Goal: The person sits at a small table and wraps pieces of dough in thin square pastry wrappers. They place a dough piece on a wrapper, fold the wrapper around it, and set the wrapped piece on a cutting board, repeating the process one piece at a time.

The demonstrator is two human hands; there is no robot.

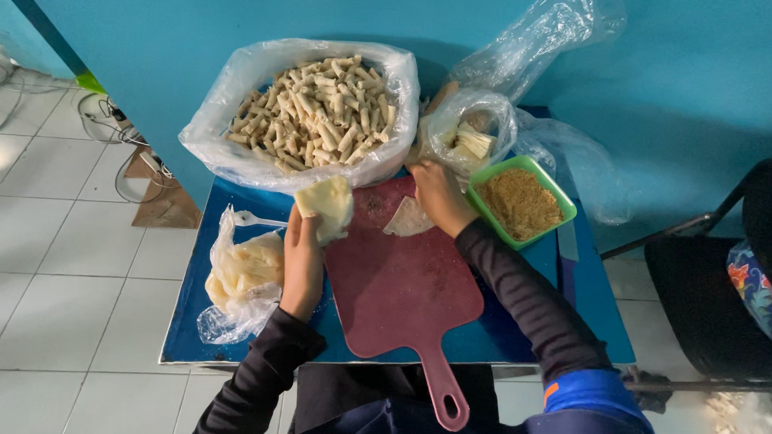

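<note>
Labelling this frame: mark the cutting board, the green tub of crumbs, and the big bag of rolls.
cutting board [405, 283], head view, bare middle of the board.
green tub [508, 167], head view, its far rim.
bag of rolls [232, 154], head view, its plastic side.

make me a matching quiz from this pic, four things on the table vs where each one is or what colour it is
Things:
1. big clear bag of rolled sticks
2. cutting board
3. square container of brown crumbs
4. pale sheet in the left hand

Descriptions:
a. dark red, with a holed handle pointing toward the person
b. green, just right of the right hand
c. held up over the board's left edge
d. at the far side of the blue table, against the wall

Pairs: 1-d, 2-a, 3-b, 4-c
</note>
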